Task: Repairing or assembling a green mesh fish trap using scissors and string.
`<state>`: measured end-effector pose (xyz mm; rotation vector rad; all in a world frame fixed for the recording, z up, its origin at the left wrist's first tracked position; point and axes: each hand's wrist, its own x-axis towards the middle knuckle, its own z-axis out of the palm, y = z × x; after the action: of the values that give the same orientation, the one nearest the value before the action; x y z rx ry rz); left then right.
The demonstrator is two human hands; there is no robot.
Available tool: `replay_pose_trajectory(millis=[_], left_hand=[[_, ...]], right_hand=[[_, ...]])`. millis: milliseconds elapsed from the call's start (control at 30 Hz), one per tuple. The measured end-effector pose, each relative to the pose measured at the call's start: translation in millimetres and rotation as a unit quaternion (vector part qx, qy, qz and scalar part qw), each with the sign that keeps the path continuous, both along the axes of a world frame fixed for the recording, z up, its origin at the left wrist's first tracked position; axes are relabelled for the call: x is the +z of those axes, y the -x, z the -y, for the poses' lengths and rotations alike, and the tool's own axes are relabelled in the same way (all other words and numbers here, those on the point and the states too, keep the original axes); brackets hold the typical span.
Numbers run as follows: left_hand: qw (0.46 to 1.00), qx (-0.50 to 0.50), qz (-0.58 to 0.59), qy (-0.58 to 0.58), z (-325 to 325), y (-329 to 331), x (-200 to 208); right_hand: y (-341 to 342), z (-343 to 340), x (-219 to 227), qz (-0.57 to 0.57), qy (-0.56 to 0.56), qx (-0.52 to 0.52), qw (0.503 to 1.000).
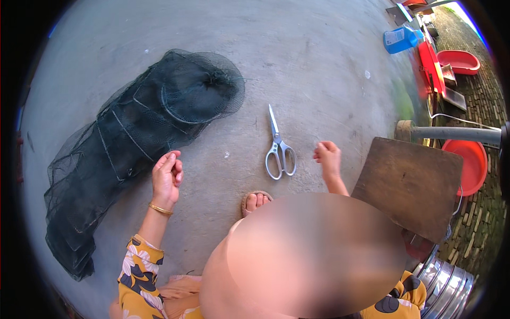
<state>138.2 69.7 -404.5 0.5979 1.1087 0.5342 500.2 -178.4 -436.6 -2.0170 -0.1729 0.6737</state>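
Observation:
A long dark green mesh fish trap, with wire hoops inside, lies across the concrete floor on the left. Close against its near edge is my left hand, thumb and fingers pinched together; what they hold, if anything, is too small to make out. My right hand is raised on the other side, its fingers curled closed, and their grip cannot be made out either. Between the hands, a pair of silver scissors lies on the floor, blades pointing away from me and handles nearest me.
To the right stands a square brown wooden board or stool top. Beyond it are a red basin, a pink tub, a grey pipe and a blue bottle. Stacked metal sits lower right. A blurred oval covers the lower middle.

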Motion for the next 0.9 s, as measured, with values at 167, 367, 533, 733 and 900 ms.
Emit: replay_pose_trajectory(millis=[167,367,533,733,900], left_hand=[[1.000,-0.012,0.003,-0.007,1.8,-11.6,2.7],[0.999,-0.020,-0.006,-0.027,0.4,-12.3,9.2],[0.996,-0.044,-0.069,-0.040,8.7,-4.9,4.1],[0.969,-0.173,-0.108,-0.143,25.5,-2.5,-9.5],[0.705,-0.379,-0.350,-0.487,12.2,7.6,-7.6]], right_hand=[[-50.2,49.3,-9.0,-0.097,0.090,-0.148,0.980],[-51.5,23.6,-25.3,-0.040,0.151,-0.099,0.983],[-51.6,15.8,-47.1,-0.003,0.101,-0.136,0.985],[-48.5,30.5,-34.9,0.022,0.034,-0.104,0.994],[1.0,-22.2,56.8,0.007,-0.060,0.052,0.997]])
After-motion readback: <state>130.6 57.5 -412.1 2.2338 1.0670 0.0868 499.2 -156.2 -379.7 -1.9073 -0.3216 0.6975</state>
